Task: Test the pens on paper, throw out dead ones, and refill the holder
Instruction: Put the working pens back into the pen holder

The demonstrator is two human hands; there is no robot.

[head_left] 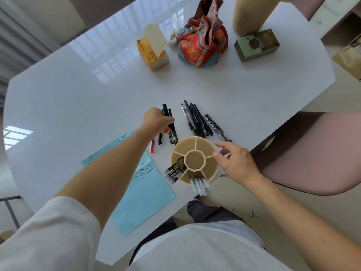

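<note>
- Head cam: white table (97, 98), blue scribbled paper (144, 194) near its front edge.
- Round tan pen holder (195, 160) right of paper; pens in 2 near slots.
- Loose black pens (197, 122) lie just behind holder.
- L hand (159, 122) fingers curled round black pens (172, 132).
- R hand (237, 163) fingers spread, loose; tips at holder rim.

Bright, even daylight fills the scene. The glossy white desk (78, 98) mirrors window panes as pale glare beyond the left hand (158, 121) and far to its left. Shadows are faint. Wide-angle bending curves the desk's edges; focus is slightly soft throughout.
</note>
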